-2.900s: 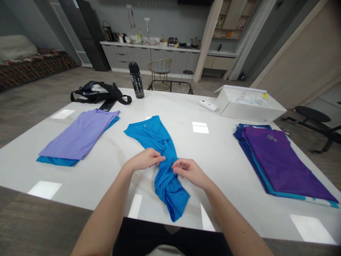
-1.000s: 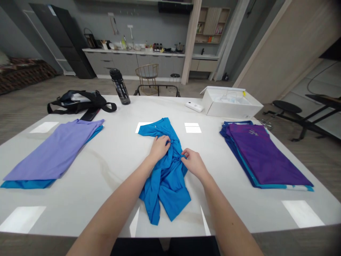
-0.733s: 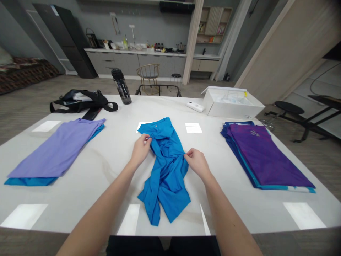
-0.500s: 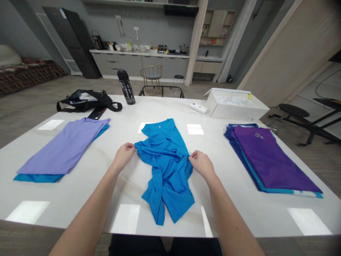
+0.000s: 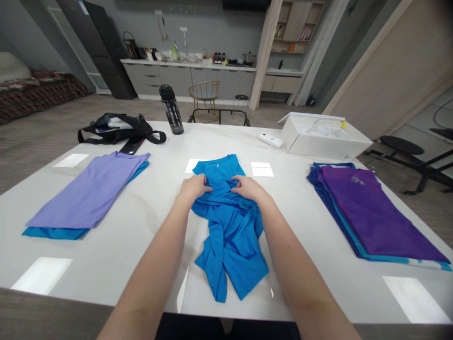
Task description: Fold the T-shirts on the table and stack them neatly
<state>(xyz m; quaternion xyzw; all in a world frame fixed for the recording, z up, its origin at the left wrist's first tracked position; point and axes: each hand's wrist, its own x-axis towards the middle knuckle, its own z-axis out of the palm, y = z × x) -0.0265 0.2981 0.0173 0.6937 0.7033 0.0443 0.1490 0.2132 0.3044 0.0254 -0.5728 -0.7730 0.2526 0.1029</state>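
A bright blue T-shirt [image 5: 230,219] lies crumpled on the white table [image 5: 152,264] in front of me. Its collar points away from me, and its lower part is bunched into folds. My left hand [image 5: 194,186] rests on the upper left of the shirt, with thumb and forefinger apart. On the upper right, my right hand [image 5: 247,188] touches the cloth, also with a gap between thumb and forefinger. Neither hand shows fabric pinched in it. The other fingers are partly hidden.
To the left lies a lilac folded shirt [image 5: 88,191] over a blue one. A purple shirt [image 5: 371,212] tops the stack on the right. Farther back are a black bag [image 5: 120,128], a bottle [image 5: 172,113], a white handheld device [image 5: 271,140] and a white box [image 5: 318,144].
Both hands have let go of the shirt's side edges and moved inward and away from me, onto its upper part. The view has shifted slightly.
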